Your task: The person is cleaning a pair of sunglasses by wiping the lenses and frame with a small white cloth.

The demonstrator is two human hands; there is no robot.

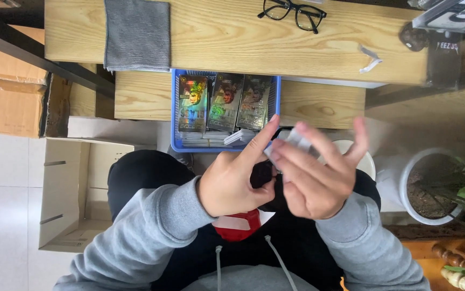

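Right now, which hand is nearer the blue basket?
Left. The left hand has its index fingertip at the blue basket's near right corner; the right hand sits further right, holding a blurred clear wrapper.

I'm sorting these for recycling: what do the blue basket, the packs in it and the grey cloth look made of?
Blue basket: likely rigid plastic, with mesh-like walls. Packs: glossy foil or film, judging by the rainbow glare. Grey cloth: soft matte fabric, perhaps microfibre, draped over the table edge.

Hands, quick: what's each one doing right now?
Left hand: partly curled, index finger extended, touching the small clear packet.
Right hand: fingers spread, holding that blurred packet at its fingertips.
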